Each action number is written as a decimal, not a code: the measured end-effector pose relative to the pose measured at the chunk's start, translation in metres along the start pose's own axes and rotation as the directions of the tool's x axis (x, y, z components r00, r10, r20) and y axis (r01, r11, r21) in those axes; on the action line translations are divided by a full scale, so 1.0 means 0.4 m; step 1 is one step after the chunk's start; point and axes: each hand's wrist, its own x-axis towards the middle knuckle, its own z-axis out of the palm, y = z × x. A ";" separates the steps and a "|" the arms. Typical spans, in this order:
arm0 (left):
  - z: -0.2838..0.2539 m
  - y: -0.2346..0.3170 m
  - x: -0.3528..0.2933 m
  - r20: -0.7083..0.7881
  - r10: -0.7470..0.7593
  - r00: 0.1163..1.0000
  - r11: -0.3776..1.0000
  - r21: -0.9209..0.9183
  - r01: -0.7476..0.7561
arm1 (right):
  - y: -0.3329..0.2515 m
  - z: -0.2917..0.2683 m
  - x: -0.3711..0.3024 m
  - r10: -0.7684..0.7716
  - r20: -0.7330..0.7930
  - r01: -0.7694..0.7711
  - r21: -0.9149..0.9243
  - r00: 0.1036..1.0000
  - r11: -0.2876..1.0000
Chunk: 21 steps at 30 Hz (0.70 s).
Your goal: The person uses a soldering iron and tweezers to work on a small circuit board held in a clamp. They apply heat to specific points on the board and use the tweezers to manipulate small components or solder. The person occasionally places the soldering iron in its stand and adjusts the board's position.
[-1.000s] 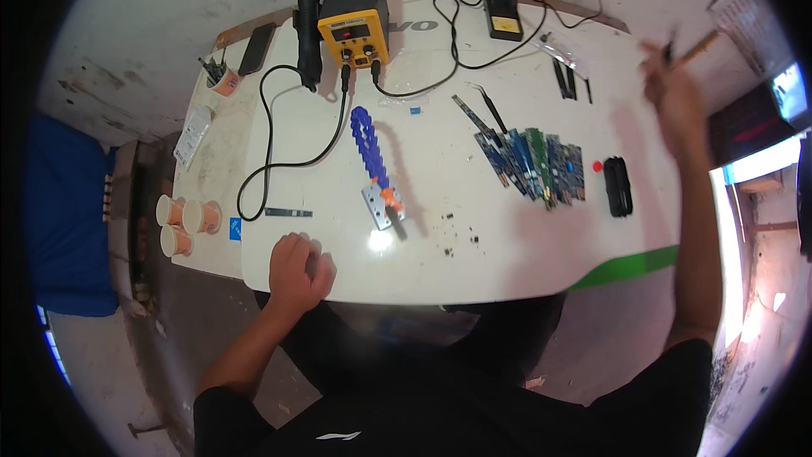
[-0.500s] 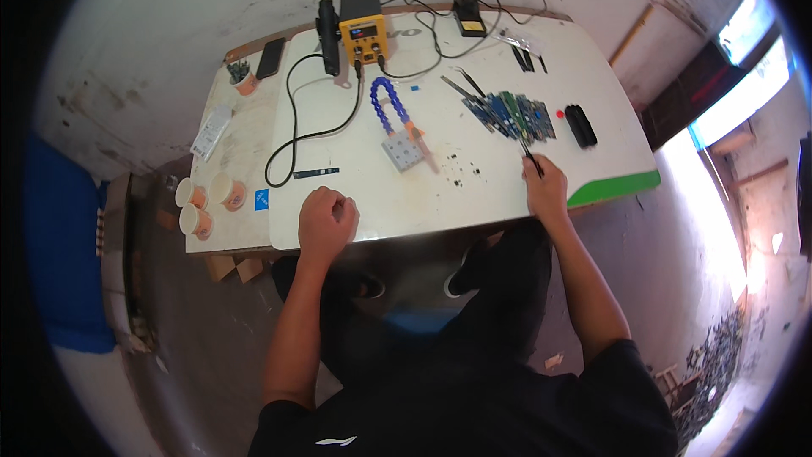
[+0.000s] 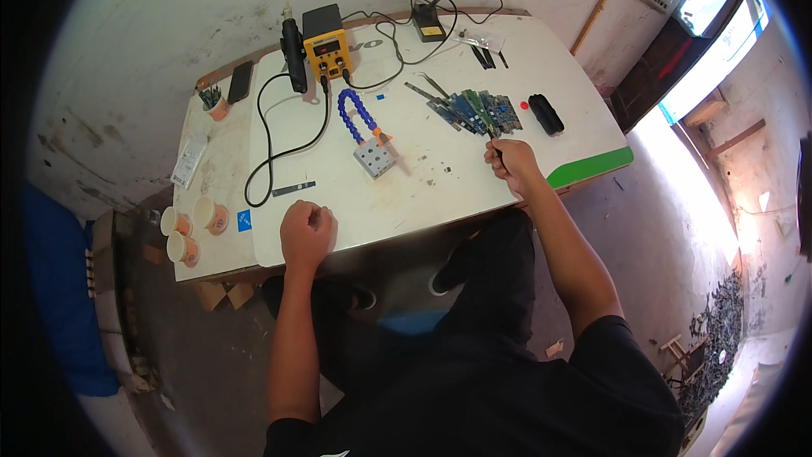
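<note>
My right hand is closed around slim dark tweezers, pointed at the near edge of a fanned pile of green and blue circuit boards. Their tips are hard to make out against the boards. Loosely curled into a fist, my left hand rests at the table's front edge and shows nothing in it. Beyond it lies a dark narrow strip. Small dark chips are scattered left of my right hand. Another pair of tweezers lies beyond the boards.
A yellow soldering station stands at the back beside a black hot-air gun. A blue jointed hose rises from a grey metal block. Paper cups stand at left; a black case lies right of the boards.
The whole view has shifted, so the table appears further left. My right hand has come closer to the boards with the tweezers. My left hand stays as a fist at the edge.
</note>
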 end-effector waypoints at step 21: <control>0.010 -0.006 0.001 -0.012 0.026 1.000 0.999 0.039 -0.025 | 0.015 -0.030 -0.057 -0.114 -0.057 0.112 -0.035 0.992 0.993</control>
